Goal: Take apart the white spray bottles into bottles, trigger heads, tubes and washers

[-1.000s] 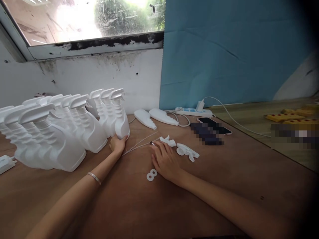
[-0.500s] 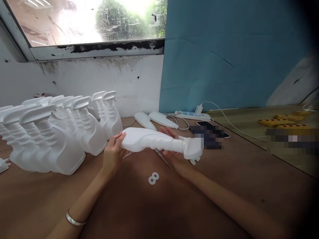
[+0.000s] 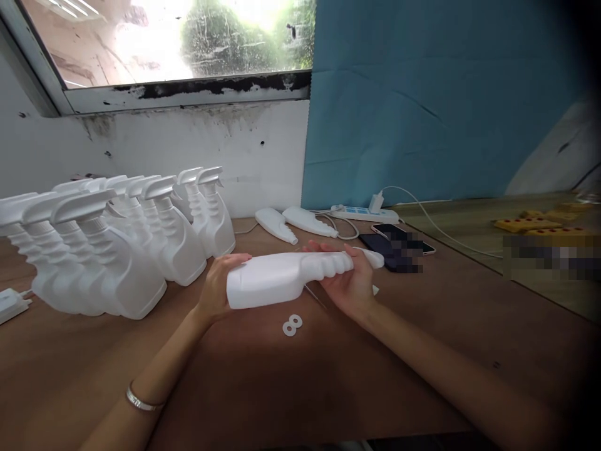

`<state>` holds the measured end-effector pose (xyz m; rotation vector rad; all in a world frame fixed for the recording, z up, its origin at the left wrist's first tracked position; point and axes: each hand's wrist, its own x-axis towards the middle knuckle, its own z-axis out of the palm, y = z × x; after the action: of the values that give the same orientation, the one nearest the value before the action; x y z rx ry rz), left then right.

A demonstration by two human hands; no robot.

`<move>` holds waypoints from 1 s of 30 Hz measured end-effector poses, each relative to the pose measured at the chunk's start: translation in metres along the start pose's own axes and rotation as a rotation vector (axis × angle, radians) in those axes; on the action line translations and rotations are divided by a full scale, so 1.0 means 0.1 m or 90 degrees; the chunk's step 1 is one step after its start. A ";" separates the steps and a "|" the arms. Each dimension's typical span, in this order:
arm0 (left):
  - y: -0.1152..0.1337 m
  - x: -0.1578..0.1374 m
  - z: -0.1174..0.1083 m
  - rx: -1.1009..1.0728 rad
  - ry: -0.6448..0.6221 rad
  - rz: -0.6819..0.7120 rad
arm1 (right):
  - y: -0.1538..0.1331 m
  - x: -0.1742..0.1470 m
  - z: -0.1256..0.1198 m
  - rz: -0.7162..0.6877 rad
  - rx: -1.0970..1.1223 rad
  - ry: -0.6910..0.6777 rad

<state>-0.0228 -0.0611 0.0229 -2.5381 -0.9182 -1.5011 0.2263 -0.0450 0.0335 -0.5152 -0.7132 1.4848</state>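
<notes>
A white spray bottle (image 3: 267, 279) lies sideways in the air between my hands, its base to the left and its trigger head to the right. My left hand (image 3: 220, 285) grips the base end. Around the neck and spray head my right hand (image 3: 354, 282) is closed, hiding most of the trigger. Below the bottle, two white ring washers (image 3: 292, 325) lie overlapping on the brown table (image 3: 263, 382). A thin metal rod (image 3: 315, 296) rests partly hidden behind the bottle and my right hand.
Several upright white spray bottles (image 3: 126, 269) crowd the left. Two bottles without spray heads (image 3: 310, 222) lie at the back, near a power strip (image 3: 365, 213) with a white cable. Phones (image 3: 404, 238) lie right of centre. Yellow items (image 3: 539, 225) sit far right.
The bottle has rolled about its length and its base has come toward me. My right hand has shifted from beneath the neck to wrap around the neck and spray head.
</notes>
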 end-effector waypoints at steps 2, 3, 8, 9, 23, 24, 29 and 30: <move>-0.02 -0.04 0.05 -0.124 0.018 -0.145 | 0.03 -0.05 0.02 -0.012 -0.030 -0.042; -0.03 -0.05 0.07 -0.174 0.050 -0.226 | 0.04 -0.08 0.04 -0.020 -0.044 -0.062; -0.05 0.05 0.08 -0.499 0.172 -0.613 | 0.09 -0.22 0.11 -0.105 -0.120 -0.148; -0.05 0.09 0.06 -0.574 0.165 -0.678 | 0.10 -0.23 0.11 -0.130 -0.143 -0.155; -0.14 0.17 -0.08 -0.908 -0.112 -0.972 | 0.15 -0.19 0.04 -0.177 -0.278 -0.084; -0.16 0.17 -0.09 -0.921 -0.128 -0.976 | 0.15 -0.19 0.04 -0.173 -0.281 -0.106; -0.22 0.14 -0.12 -0.979 -0.183 -0.977 | 0.13 -0.20 0.01 -0.179 -0.309 -0.201; -0.23 0.14 -0.12 -0.992 -0.194 -0.980 | 0.12 -0.19 0.00 -0.187 -0.313 -0.208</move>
<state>-0.0395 -0.0399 0.0348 -2.5008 -3.2841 -3.0831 0.2187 -0.0638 0.0227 -0.5124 -1.3694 1.1234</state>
